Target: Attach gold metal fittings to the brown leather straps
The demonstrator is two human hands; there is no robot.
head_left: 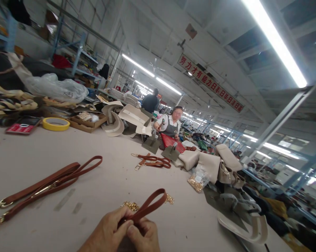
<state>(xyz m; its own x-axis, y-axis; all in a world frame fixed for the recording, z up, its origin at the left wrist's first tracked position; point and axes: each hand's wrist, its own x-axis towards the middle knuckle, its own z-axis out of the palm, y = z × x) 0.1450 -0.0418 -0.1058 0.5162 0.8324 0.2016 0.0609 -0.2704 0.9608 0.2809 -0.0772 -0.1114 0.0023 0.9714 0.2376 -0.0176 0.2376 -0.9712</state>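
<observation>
A brown leather strap [153, 206], bent into a loop that stands up from my fingers, is pinched between my two hands at the bottom middle. My left hand [109, 225] closes on it from the left, thumb pressed near the loop's base. My right hand [144, 234] grips it from the right, its thumb beside the left one. The strap's lower part is hidden by my fingers. Just beyond lie small gold chain pieces [130, 205]. To the left rests a longer brown strap [42, 180] with gold clasps, and farther off more brown straps [155, 161] with gold hooks.
Yellow tape [56, 124], a red calculator [23, 126] and a cardboard box [86, 124] line the table's far left. Beige bag pieces [209, 164] and a clear bag of gold hardware [197, 182] sit at right. A co-worker [171, 124] is across the table.
</observation>
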